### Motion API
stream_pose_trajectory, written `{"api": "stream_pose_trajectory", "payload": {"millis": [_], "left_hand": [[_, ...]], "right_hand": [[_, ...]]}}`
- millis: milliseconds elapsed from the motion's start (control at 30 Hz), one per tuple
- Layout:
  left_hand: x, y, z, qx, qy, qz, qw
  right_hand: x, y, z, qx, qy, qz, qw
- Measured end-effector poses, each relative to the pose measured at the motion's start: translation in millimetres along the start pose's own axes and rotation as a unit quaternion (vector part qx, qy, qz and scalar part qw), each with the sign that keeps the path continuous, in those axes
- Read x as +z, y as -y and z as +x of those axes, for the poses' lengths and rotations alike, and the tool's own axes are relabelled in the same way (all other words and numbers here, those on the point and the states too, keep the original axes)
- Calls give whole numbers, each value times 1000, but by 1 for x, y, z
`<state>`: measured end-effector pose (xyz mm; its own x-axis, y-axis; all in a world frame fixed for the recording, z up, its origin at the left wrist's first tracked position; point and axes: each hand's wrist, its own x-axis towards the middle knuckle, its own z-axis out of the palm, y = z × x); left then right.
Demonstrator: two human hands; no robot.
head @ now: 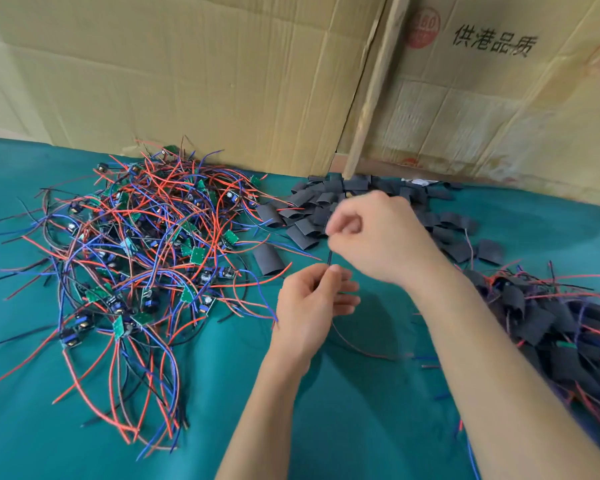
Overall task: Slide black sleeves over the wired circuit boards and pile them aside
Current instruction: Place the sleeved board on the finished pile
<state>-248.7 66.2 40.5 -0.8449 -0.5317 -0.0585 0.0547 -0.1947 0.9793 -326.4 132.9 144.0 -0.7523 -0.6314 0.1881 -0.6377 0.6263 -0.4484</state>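
A tangled heap of small green circuit boards (pixel 146 244) with red, blue and black wires lies at the left of the green cloth. Loose black sleeves (pixel 312 209) are heaped at the back centre. Finished sleeved boards (pixel 548 327) are piled at the right. Above the cloth's middle, my left hand (pixel 312 306) pinches a thin dark piece (pixel 329 258), seen edge-on, which may be a sleeve or wires. My right hand (pixel 378 233) pinches its upper end. A red wire (pixel 357 348) trails below my hands; what it joins is hidden.
Flattened cardboard sheets (pixel 222 81) stand as a wall along the back, with a wooden strip (pixel 374 88) leaning between them. One single black sleeve (pixel 269 259) lies just left of my hands. Bare green cloth (pixel 361 410) lies between my forearms.
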Motion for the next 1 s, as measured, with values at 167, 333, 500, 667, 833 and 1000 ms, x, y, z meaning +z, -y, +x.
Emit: {"api": "stream_pose_trajectory", "payload": {"millis": [167, 333, 500, 667, 833, 1000], "left_hand": [[3, 3, -7, 121, 28, 202, 971], [-1, 0, -12, 163, 35, 234, 958], [2, -2, -11, 126, 51, 229, 964], [3, -1, -11, 116, 56, 222, 966], [3, 4, -9, 118, 55, 224, 966], [3, 3, -8, 90, 41, 180, 979]], "right_hand": [[56, 46, 38, -52, 167, -106, 979], [87, 49, 53, -43, 164, -163, 972], [86, 41, 56, 3, 175, -95, 980], [86, 35, 53, -2, 146, -67, 987], [69, 32, 43, -47, 68, -24, 996], [14, -11, 8, 9, -170, 314, 934]]}}
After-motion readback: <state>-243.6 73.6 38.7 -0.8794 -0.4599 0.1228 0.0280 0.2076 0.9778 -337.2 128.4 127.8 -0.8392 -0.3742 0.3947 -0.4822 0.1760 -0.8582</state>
